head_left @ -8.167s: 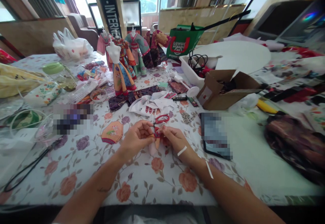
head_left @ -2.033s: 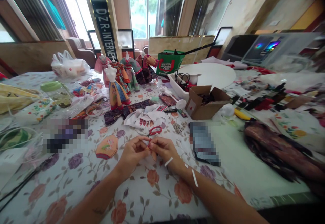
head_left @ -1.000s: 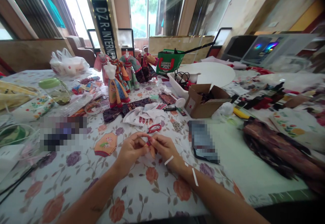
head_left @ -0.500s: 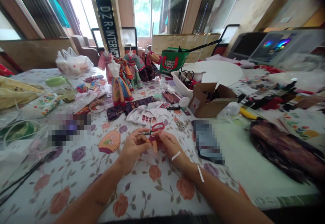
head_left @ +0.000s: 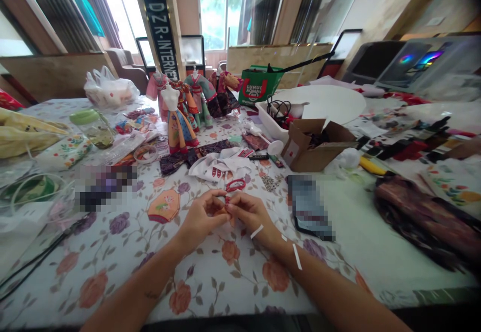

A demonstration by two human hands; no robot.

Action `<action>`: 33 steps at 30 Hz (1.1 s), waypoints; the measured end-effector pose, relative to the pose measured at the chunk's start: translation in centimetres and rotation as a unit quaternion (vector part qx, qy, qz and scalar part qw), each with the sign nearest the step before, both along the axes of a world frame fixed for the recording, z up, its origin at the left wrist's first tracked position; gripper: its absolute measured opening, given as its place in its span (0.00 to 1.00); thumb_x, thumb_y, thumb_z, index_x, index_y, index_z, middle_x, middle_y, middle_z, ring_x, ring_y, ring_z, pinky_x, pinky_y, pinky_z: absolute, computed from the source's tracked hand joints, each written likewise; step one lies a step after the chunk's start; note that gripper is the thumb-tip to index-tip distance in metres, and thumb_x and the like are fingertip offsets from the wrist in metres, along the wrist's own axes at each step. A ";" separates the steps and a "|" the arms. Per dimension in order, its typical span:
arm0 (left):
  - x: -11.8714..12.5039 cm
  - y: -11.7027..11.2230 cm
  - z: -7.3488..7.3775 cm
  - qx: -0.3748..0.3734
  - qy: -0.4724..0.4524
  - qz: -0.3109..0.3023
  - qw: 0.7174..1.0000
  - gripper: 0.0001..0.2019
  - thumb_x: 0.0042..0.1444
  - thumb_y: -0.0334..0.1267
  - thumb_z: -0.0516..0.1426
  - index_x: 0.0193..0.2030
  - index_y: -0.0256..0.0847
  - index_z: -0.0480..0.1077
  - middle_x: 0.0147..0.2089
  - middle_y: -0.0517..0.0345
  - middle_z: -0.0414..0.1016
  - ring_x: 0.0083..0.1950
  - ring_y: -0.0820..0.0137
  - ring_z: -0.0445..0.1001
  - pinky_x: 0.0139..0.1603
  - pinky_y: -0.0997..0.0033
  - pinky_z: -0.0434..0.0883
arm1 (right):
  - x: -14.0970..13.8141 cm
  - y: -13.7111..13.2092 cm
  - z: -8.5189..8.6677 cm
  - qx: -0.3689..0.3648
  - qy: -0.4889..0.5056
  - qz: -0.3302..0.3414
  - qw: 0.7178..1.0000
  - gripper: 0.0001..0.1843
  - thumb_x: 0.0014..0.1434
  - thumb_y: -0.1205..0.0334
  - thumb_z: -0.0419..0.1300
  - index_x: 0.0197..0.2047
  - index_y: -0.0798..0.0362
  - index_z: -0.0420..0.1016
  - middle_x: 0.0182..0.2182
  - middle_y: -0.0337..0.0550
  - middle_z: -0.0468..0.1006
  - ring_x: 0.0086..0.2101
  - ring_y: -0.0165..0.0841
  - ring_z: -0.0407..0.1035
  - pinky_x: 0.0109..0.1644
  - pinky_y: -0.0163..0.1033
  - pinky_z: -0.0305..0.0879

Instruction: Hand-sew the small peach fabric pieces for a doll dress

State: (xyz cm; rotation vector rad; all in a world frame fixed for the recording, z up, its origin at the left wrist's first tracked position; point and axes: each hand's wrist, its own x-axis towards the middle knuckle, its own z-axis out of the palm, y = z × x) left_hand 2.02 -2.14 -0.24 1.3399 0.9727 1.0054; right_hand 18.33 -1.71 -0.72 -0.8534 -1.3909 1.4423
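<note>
Pinched between the fingertips of both hands is a small piece of orange and red fabric (head_left: 232, 220), mostly hidden by the fingers. My left hand (head_left: 199, 217) closes on it from one side, thumb against forefinger. From the other side my right hand (head_left: 252, 216) grips it the same way; white strips stick to its wrist and forearm. Just beyond the fingertips lie red-handled scissors (head_left: 236, 185), their blades hidden behind the hands. An orange patterned panel (head_left: 164, 205) with a red edge lies flat to the left of my left hand.
Small dress forms in costumes (head_left: 176, 121) stand at the back. A crumpled white printed bag (head_left: 220, 165) lies before them. To the right are a cardboard box (head_left: 311, 151), a white bin (head_left: 272, 124), a blurred phone (head_left: 308, 206) and dark cloth (head_left: 417, 216). A lidded jar (head_left: 93, 129) stands left.
My fingers have drawn closer together around the fabric, covering more of it. The view has shifted slightly, so the background sits a little further right.
</note>
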 end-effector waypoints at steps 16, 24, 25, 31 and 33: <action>-0.8 0.6 0.1 -0.116 -0.098 -0.002 0.988 0.13 0.46 0.39 0.66 0.38 0.37 0.73 0.32 0.58 0.76 0.31 0.75 0.71 0.32 0.79 0.65 | 0.0 0.1 -0.1 -0.005 -0.057 -0.045 0.997 0.15 0.61 0.50 0.56 0.32 0.54 0.72 0.21 0.35 0.68 0.22 0.26 0.60 0.24 0.32 0.57; -0.8 0.7 0.1 -0.162 -0.194 0.098 0.962 0.11 0.43 0.36 0.67 0.33 0.37 0.72 0.27 0.63 0.73 0.25 0.80 0.69 0.26 0.82 0.65 | -0.5 -0.3 -0.1 0.163 -0.183 -0.112 0.963 0.12 0.50 0.65 0.63 0.39 0.51 0.66 0.31 0.39 0.73 0.28 0.29 0.66 0.31 0.34 0.64; -0.7 0.7 0.1 -0.168 -0.200 0.093 0.961 0.11 0.43 0.36 0.67 0.33 0.37 0.72 0.28 0.62 0.73 0.26 0.79 0.70 0.27 0.81 0.67 | -0.5 -0.3 0.0 0.179 -0.205 -0.122 0.954 0.10 0.51 0.66 0.61 0.38 0.51 0.67 0.29 0.39 0.73 0.27 0.29 0.66 0.31 0.34 0.64; -0.6 0.5 0.4 -0.138 -0.188 0.070 0.970 0.10 0.48 0.39 0.64 0.34 0.36 0.72 0.27 0.61 0.72 0.27 0.77 0.70 0.31 0.76 0.71 | -0.1 -0.2 0.1 0.227 -0.250 -0.150 0.929 0.06 0.58 0.66 0.56 0.37 0.53 0.74 0.29 0.41 0.77 0.27 0.30 0.68 0.32 0.34 0.64; -0.6 0.5 0.5 -0.124 -0.172 0.066 0.975 0.12 0.50 0.41 0.64 0.37 0.36 0.71 0.31 0.59 0.73 0.30 0.75 0.72 0.32 0.74 0.72 | 0.1 -0.2 0.2 0.230 -0.254 -0.165 0.925 0.06 0.59 0.66 0.55 0.36 0.53 0.74 0.29 0.42 0.77 0.27 0.30 0.67 0.31 0.34 0.63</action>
